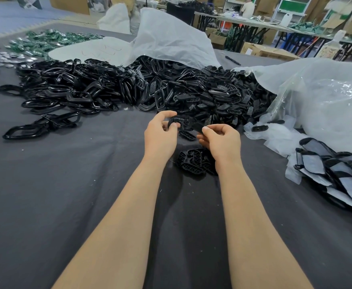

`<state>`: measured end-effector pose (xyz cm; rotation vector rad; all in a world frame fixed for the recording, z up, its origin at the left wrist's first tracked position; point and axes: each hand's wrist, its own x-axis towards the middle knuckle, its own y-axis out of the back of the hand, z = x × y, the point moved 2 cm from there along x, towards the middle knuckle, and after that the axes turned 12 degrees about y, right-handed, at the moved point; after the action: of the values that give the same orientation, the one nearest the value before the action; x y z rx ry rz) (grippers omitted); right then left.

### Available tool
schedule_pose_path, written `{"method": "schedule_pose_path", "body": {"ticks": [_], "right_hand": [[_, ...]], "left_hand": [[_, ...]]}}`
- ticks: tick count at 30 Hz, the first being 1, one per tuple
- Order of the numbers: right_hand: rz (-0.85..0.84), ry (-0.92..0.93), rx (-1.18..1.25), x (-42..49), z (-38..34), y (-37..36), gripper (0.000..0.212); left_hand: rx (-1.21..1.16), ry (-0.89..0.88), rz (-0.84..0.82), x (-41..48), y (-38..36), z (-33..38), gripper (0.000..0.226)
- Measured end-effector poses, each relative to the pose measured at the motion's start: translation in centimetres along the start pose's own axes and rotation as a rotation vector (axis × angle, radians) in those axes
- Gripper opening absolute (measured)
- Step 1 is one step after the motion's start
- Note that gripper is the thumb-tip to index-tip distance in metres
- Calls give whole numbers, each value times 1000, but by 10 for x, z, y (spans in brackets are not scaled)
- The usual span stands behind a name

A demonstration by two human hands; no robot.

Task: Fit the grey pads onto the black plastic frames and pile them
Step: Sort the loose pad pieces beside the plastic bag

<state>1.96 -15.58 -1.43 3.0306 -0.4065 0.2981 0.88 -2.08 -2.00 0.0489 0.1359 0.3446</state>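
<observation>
Of the person only the two arms are visible, and both are bare from the lower edge of the picture up to the fingertips. The left forearm and the right forearm are long, smooth and slim, and they look wide near the lower edge and become narrower toward the wrists. The left hand and the right hand are bare too, with slim fingers, and the thumbnail of the right hand is short and plain.
</observation>
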Motion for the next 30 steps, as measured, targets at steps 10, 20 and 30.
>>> {"method": "schedule_pose_path", "body": {"ticks": [10, 20, 30], "right_hand": [[-139, 218, -194, -1, -6, -5, 38], [-109, 149, 238, -4, -11, -7, 32], [-81, 208, 144, -5, -12, -6, 25]], "left_hand": [[33, -1, 28, 0, 2, -1, 28], [59, -21, 13, -8, 0, 6, 28], [48, -56, 2, -12, -1, 10, 30]]}}
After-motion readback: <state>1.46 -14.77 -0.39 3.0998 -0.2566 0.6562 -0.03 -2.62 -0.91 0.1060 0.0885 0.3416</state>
